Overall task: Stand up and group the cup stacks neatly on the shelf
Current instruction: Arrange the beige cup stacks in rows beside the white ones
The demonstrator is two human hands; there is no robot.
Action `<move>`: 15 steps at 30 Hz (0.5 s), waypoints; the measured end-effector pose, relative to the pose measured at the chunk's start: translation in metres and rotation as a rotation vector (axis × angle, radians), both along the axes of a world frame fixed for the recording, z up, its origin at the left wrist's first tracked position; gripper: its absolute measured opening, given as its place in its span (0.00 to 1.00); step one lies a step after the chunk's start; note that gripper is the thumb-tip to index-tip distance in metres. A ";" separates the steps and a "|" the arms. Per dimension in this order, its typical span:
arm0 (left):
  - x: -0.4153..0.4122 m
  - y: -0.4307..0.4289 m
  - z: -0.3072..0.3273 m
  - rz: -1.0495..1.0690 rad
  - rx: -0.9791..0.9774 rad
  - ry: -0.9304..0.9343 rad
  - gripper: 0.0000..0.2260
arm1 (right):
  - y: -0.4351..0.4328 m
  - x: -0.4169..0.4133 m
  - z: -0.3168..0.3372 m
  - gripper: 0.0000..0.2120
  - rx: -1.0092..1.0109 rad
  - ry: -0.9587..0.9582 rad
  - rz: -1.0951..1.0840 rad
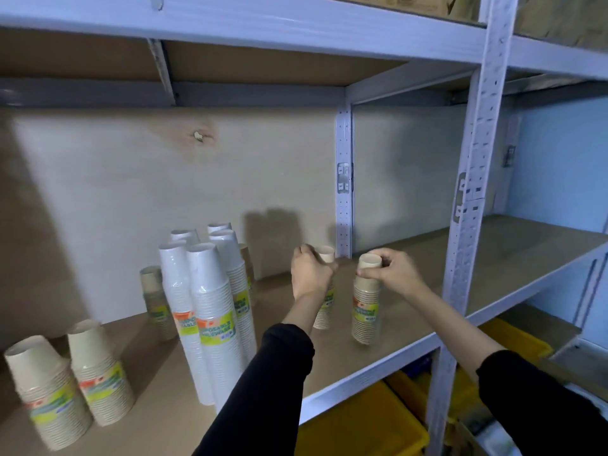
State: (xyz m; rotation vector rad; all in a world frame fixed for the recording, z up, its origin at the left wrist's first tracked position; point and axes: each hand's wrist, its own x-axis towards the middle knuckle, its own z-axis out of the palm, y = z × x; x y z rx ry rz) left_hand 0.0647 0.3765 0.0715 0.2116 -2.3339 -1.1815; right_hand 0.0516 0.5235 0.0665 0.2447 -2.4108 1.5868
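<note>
Hands reach out over the shelf (411, 327), each one holding the top of a tan cup stack. The left hand (309, 271) wraps around the left tan stack (324, 311), with its fingers (304, 250) curled over the rim at 12 o'clock. The right hand (393, 269) pinches the top cup of the right tan stack (367, 307); the thumb presses just under the rim and the fingers bend over the far side. Both stacks stand upright on the shelf, close beside each other. At 9 o'clock from them stands a tight bunch of tall white stacks (210, 311). Two short tan stacks (95, 373) sit far off at 8 o'clock. Yellow bins (362, 426) show below the shelf.
</note>
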 end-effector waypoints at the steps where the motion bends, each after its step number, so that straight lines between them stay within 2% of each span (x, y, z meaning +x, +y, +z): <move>1: 0.004 0.001 0.000 -0.007 -0.008 0.001 0.21 | 0.001 0.005 0.002 0.13 -0.001 0.002 -0.001; 15: 0.053 -0.004 0.007 0.002 0.033 0.038 0.24 | -0.002 0.039 0.017 0.12 0.039 0.023 0.055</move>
